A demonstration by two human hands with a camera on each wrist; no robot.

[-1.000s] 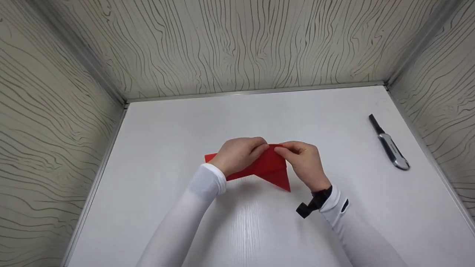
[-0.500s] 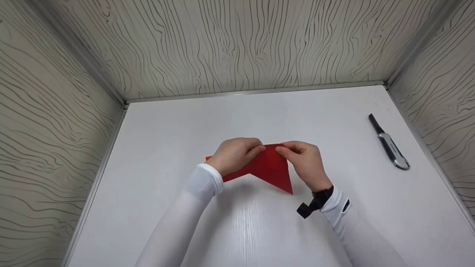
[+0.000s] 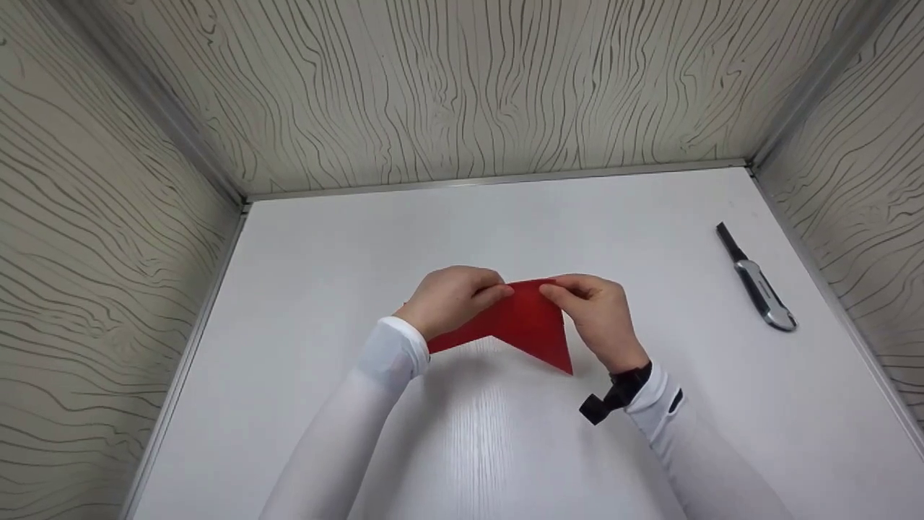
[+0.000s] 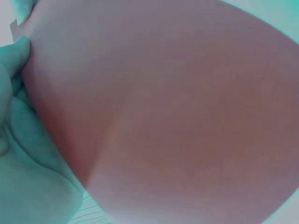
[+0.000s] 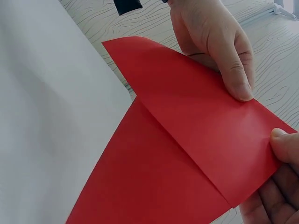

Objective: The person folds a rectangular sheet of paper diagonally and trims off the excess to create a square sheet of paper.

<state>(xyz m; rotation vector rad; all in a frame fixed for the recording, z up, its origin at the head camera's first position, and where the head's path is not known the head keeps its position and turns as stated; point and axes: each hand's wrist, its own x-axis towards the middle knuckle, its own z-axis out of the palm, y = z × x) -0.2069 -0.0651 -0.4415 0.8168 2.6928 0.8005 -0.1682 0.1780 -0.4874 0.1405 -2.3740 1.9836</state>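
A folded sheet of red paper (image 3: 530, 318) is held up above the table between both hands. My left hand (image 3: 451, 297) pinches its upper edge, thumb on the near face. My right hand (image 3: 595, 318) pinches the upper right corner between thumb and fingers. One pointed corner of the sheet hangs down at the lower right. In the right wrist view a folded layer of the red paper (image 5: 187, 107) overlaps another along a straight crease edge. The paper (image 4: 163, 116) fills most of the left wrist view, in odd colours. Its left end is mostly hidden behind my left hand.
A black and silver lighter-like tool (image 3: 758, 282) with a long dark nozzle lies on the right of the white table (image 3: 346, 238). Wood-grain panels (image 3: 462, 87) enclose the table at the back and both sides. A black wrist camera (image 3: 606, 401) sits on the right wrist.
My left hand has slid slightly left, so the gap between the hands is wider. The paper's lower right point has shifted a little right, and the crease line there no longer shows.
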